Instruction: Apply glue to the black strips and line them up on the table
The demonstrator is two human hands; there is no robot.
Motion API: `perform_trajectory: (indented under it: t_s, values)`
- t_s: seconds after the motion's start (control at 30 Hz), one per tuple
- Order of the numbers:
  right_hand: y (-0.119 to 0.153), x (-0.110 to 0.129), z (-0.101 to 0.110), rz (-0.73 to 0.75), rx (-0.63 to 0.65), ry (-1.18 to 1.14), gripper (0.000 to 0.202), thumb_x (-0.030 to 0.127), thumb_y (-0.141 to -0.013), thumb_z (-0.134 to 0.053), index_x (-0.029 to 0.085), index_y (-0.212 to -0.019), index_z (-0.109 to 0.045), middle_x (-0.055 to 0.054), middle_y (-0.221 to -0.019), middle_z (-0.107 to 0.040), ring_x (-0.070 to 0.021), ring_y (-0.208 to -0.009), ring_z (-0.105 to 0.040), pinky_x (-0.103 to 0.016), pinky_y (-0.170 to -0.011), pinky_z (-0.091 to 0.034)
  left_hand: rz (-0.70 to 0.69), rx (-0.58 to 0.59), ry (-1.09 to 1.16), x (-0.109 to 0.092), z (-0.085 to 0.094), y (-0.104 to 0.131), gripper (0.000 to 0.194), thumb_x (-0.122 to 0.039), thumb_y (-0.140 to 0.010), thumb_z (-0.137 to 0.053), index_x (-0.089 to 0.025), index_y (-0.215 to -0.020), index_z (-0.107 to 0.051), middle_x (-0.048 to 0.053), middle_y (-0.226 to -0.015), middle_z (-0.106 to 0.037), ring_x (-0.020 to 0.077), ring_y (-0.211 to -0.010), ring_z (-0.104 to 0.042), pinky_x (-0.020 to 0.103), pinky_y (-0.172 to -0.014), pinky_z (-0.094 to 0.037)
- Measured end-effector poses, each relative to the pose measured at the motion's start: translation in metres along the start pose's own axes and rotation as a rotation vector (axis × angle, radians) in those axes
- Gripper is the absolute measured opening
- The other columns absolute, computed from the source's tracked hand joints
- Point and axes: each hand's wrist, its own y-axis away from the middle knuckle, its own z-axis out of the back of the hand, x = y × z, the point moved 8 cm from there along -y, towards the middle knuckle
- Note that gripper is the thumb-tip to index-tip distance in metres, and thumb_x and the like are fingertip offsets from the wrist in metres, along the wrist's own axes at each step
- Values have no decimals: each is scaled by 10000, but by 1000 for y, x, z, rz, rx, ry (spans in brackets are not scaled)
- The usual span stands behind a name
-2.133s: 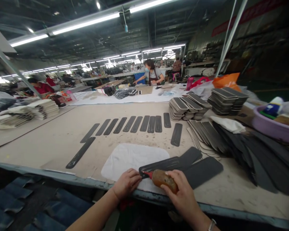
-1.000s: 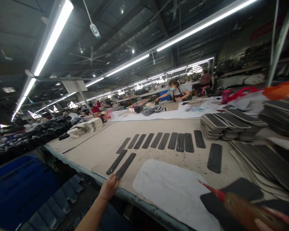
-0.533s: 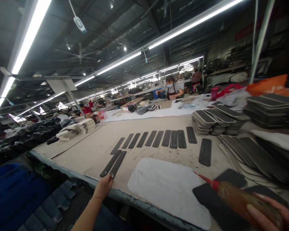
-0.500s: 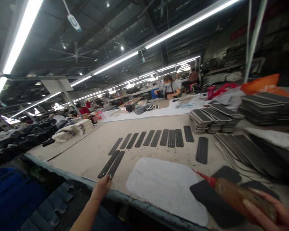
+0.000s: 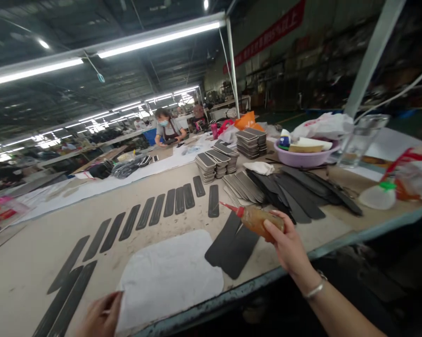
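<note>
My right hand (image 5: 284,238) is wrapped round a squeeze bottle (image 5: 258,223) with amber-brown contents and a red pointed nozzle. The bottle is tilted, its nozzle aimed left near a dark strip (image 5: 213,201). At the lower left, my left hand (image 5: 103,313), partly blurred, has its fingers closed at the left edge of a white sheet (image 5: 168,267). Several dark rounded strips (image 5: 129,222) lie in a slanting row on the table, some with a glossy outline on top. Two longer dark strips (image 5: 72,299) lie beside my left hand. Dark flat pieces (image 5: 233,248) lie under the bottle.
Stacked strips with pale edges (image 5: 216,161) stand at the table's back. Fanned black pieces (image 5: 295,192), a purple basin (image 5: 304,157) of items and a green-capped bottle (image 5: 378,195) are at right. A masked person (image 5: 168,128) works across the table. A metal post (image 5: 374,58) rises at right.
My view has swung right. My left hand has left the long dark strip and is at the white sheet's edge. My right hand still holds the squeeze bottle, now nearer the middle of the view.
</note>
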Motion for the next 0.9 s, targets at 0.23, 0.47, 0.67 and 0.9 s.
perform_trajectory:
  t_s: [0.23, 0.47, 0.67, 0.9]
  values:
    - [-5, 10, 9, -3, -56, -19, 563, 467, -629, -801, 263, -1082, -537, -7, -1005, -588, -133, -715, -551, -188, -494, -429, -579, 118, 621, -269, -49, 16, 210, -338, -882, -530, -207, -972, -668, 97, -942, -667, 211, -858, -645, 355, -767, -575]
    - [-11, 8, 20, -19, -76, -14, 593, 480, -627, -797, 257, -1106, -527, -7, -981, -601, -124, -684, -551, -194, -497, -428, -715, 262, 432, -345, -86, 38, 73, -215, -798, -610, -179, -823, -668, 109, -862, -592, 247, -801, -552, 438, -721, -528]
    - [-11, 0, 20, -49, -70, 10, 616, 492, -628, -800, 268, -1131, -524, -13, -988, -615, -138, -704, -550, -193, -496, -435, -742, 238, 475, -336, -123, 45, 94, -191, -793, -607, -213, -710, -644, 103, -811, -575, 220, -770, -526, 408, -654, -508]
    - [-9, -7, 18, -60, -62, 33, 653, 507, -599, -811, 277, -1139, -526, -12, -973, -624, -155, -732, -566, -190, -498, -450, -820, 183, 282, -351, -128, 52, 25, -150, -696, -617, -175, -699, -622, 123, -747, -575, 229, -736, -509, 424, -642, -492]
